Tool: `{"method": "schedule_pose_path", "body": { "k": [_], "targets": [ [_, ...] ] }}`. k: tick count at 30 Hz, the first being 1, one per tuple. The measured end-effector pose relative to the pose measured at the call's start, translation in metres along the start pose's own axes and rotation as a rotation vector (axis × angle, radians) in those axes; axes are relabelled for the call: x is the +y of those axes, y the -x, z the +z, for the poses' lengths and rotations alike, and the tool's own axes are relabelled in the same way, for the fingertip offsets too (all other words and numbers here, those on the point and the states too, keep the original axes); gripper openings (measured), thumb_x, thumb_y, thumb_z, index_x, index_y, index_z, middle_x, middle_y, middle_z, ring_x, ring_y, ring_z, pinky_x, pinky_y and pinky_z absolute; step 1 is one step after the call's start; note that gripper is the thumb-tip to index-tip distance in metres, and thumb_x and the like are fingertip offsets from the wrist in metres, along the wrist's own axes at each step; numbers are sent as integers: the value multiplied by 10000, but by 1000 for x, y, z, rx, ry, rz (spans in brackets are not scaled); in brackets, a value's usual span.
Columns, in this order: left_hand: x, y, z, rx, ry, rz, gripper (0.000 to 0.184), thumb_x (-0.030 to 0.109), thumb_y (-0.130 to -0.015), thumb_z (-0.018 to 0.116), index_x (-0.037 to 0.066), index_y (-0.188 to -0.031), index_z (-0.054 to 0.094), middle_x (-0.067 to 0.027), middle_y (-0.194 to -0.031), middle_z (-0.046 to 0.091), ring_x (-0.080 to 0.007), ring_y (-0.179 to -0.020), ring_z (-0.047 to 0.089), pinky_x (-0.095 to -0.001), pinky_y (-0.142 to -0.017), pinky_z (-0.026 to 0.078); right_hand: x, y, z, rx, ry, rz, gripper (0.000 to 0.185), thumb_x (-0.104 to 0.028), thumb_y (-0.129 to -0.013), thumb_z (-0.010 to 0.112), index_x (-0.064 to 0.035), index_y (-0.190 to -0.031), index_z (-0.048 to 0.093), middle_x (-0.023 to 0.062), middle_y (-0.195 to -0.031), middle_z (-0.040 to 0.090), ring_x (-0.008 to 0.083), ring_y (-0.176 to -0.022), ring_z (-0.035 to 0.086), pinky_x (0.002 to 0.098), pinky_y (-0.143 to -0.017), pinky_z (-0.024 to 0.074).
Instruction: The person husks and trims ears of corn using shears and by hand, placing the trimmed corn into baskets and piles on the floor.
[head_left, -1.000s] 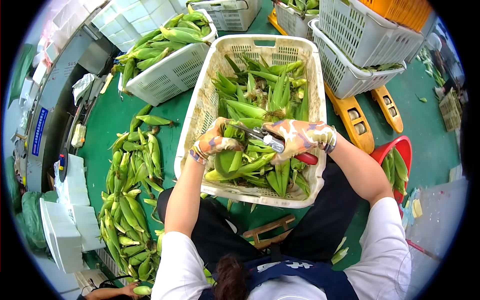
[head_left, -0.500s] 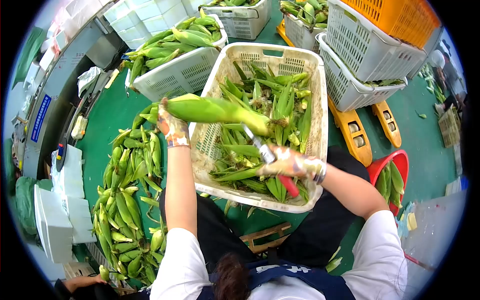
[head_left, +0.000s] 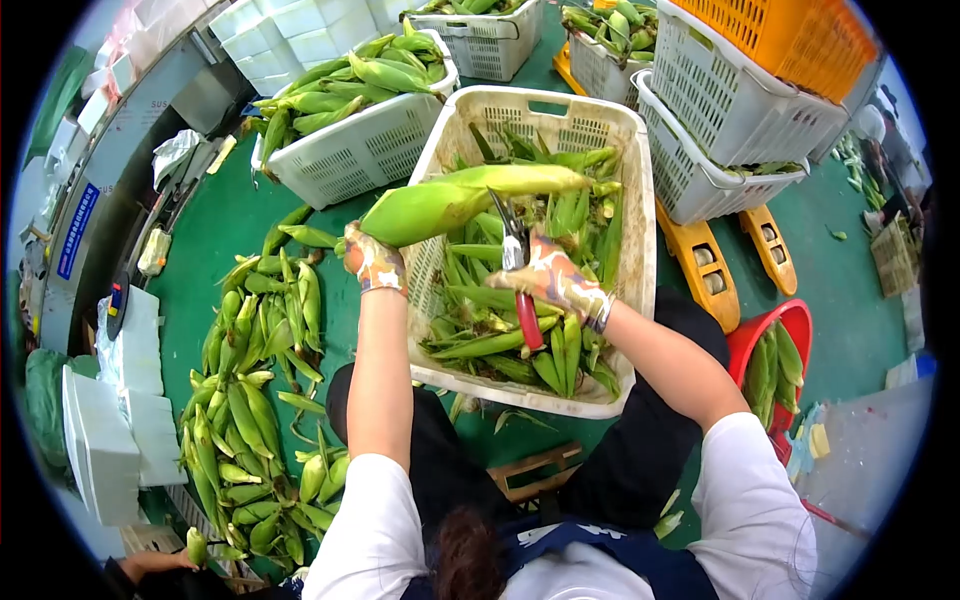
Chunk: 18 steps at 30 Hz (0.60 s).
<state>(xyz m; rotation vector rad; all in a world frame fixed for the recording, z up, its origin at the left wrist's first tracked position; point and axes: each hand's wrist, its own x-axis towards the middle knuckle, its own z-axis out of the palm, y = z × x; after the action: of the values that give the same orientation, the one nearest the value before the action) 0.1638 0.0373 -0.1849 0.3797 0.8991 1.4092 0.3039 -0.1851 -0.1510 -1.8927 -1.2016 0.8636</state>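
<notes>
An ear of corn in its green husk [head_left: 440,208] lies across the air above a dirty white crate [head_left: 642,235]. My gloved left hand [head_left: 375,264] is closed around one end of it, and its paler end points right. In my gloved right hand [head_left: 562,280] are pruning shears [head_left: 516,250] with red handles. Their blades are apart and point up at the ear's lower edge; whether they touch it I cannot tell. Cut husk leaves and stalk bits [head_left: 490,300] fill the crate below both hands.
Husked-on corn lies in a heap [head_left: 245,420] on the green floor at left. A corn-filled crate [head_left: 350,150] stands ahead; stacked crates [head_left: 740,100] rise at right by a yellow pallet jack [head_left: 705,270]. A red bucket [head_left: 805,320] holds corn. Another person's hand [head_left: 165,562] shows lower left.
The ear has risen and shifted right, its pale end tilting up. My left hand has moved right and my right hand slightly left. The shears now stand more upright below the ear.
</notes>
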Motion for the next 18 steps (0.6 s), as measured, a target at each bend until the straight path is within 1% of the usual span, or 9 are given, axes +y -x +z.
{"method": "schedule_pose_path", "body": {
  "k": [2,4,8,10,12,14,15,16,18],
  "targets": [
    [1,5,0,98,-21,47,322,212,-760,528,-83,-887,506,-181,-899,573,-284,-718,575,-399,-614,489,-17,3,-9,119,4,-39,655,-427,-605,728,39,-996,485,188,-868,570,290,-811,549,359,-731,441],
    [7,18,9,133,-12,111,286,190,-735,542,-82,-822,517,-177,-831,576,-278,-631,562,-409,-547,474,-3,-10,-5,69,-97,-47,541,-280,-619,762,8,-949,445,86,-775,535,152,-705,496,288,-639,442],
    [13,22,13,35,-112,285,267,182,-758,518,-82,-796,507,-173,-809,575,-247,-600,549,-382,-533,462,13,-24,-4,26,-98,-15,328,-227,-634,745,-4,-737,528,55,-626,529,123,-568,458,299,-510,410],
    [11,13,7,-12,-199,326,295,186,-761,519,-102,-823,511,-179,-854,581,-236,-642,569,-379,-546,475,16,-27,5,138,0,25,299,-226,-630,735,-4,-671,540,71,-613,544,127,-557,469,308,-502,407],
    [15,21,8,-26,-166,246,332,193,-756,527,-117,-875,516,-190,-895,584,-238,-694,589,-368,-567,488,17,-20,8,111,-93,8,318,-240,-617,729,4,-705,545,89,-636,565,158,-559,493,316,-507,419],
    [16,26,10,164,-282,260,329,178,-764,520,-117,-911,519,-190,-904,590,-252,-722,599,-371,-588,498,23,-18,10,173,148,54,343,-274,-633,700,12,-750,551,117,-650,575,203,-555,523,330,-514,438],
    [21,26,11,18,-205,281,330,171,-769,528,-118,-928,517,-187,-905,591,-261,-730,599,-377,-599,501,33,-15,9,175,422,-73,374,-298,-657,656,31,-796,544,146,-663,581,244,-572,553,349,-537,461],
    [29,19,11,-124,-129,295,332,164,-773,535,-119,-945,514,-184,-905,592,-270,-738,598,-383,-610,504,47,-9,3,34,571,-77,390,-310,-660,630,41,-805,540,175,-680,589,264,-612,589,373,-567,477],
    [51,-1,6,-141,-297,226,265,225,-820,516,-19,-907,571,-115,-829,602,-246,-691,589,-338,-639,497,80,-1,1,-14,647,-58,412,-315,-649,642,33,-842,536,173,-684,589,265,-622,595,361,-585,485]
  ]
}}
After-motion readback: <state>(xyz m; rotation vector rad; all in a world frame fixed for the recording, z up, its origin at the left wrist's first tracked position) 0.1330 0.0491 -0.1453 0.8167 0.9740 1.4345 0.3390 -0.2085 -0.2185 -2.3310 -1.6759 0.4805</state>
